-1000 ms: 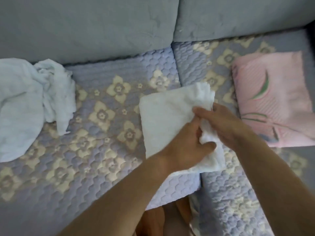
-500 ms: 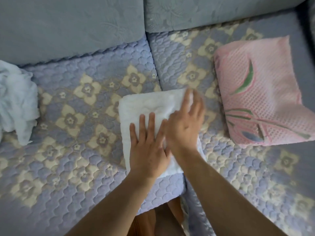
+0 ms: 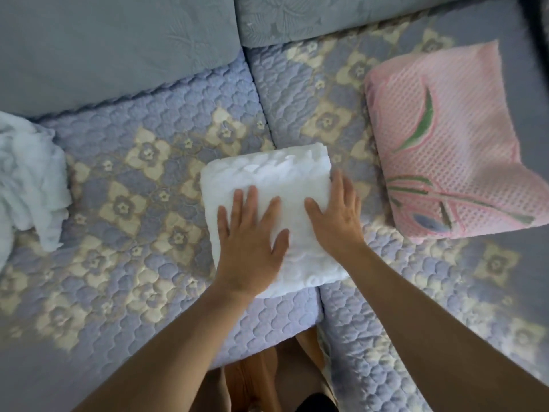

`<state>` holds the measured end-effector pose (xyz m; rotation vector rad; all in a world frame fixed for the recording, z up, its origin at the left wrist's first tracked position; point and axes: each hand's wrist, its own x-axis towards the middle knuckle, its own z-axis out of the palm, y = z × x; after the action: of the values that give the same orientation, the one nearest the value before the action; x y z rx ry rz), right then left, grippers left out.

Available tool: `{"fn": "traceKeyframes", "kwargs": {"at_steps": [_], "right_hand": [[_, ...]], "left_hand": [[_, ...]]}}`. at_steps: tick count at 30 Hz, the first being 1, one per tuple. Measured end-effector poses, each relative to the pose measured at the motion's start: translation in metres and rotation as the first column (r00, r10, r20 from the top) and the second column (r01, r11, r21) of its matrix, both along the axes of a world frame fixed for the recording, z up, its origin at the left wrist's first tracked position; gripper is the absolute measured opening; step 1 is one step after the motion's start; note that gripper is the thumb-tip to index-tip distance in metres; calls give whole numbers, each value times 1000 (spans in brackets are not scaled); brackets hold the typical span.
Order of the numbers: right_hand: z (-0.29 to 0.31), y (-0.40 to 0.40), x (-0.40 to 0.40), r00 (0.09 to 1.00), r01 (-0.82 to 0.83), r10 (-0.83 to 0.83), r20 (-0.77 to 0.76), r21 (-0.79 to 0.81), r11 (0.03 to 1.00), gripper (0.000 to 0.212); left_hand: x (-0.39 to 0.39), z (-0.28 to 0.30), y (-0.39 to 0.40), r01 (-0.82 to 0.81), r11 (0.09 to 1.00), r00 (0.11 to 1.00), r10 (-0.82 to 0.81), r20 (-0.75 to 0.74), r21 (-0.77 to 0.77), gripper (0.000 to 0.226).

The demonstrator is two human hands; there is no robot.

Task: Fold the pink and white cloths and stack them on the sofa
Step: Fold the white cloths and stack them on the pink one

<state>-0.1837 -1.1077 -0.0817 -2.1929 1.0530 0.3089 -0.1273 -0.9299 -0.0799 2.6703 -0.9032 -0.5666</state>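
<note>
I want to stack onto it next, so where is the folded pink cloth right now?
In the head view the folded pink cloth lies on the right seat cushion, right of the white cloth under both hands, not touching it.

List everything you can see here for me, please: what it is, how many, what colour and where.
folded white cloth: one, white, on the seat at the middle, across the gap between two seat cushions.
folded pink cloth: one, pink with a green leaf pattern, on the seat at the right, apart from the white one.
crumpled white cloth: one, white, unfolded, at the left edge of the view.
sofa seat cover: one, quilted, lilac with cream flowers, under all the cloths.
sofa back cushions: two, plain grey-blue, along the top.
left hand: one, flat on the folded white cloth, fingers straight.
right hand: one, flat on the cloth's right side, fingers straight.
</note>
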Motion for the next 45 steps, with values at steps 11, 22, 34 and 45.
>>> {"fn": "traceKeyframes", "kwargs": {"at_steps": [11, 22, 34, 45], "right_hand": [[15, 30, -32, 931, 351, -288, -226, 331, 876, 69], [15, 146, -47, 794, 583, -507, -336, 657, 478, 40], [7, 113, 21, 876, -444, 479, 60, -289, 848, 64], [-30, 31, 53, 815, -561, 578, -53, 183, 807, 98]], "left_hand": [[-7, 39, 81, -824, 555, 66, 294, -953, 115, 44], [12, 34, 170, -599, 796, 692, 568, -446, 84, 76], [-51, 3, 102, -103, 963, 985, 63, 163, 251, 75], [-115, 43, 97, -892, 85, -357, 472, -806, 445, 77]]}}
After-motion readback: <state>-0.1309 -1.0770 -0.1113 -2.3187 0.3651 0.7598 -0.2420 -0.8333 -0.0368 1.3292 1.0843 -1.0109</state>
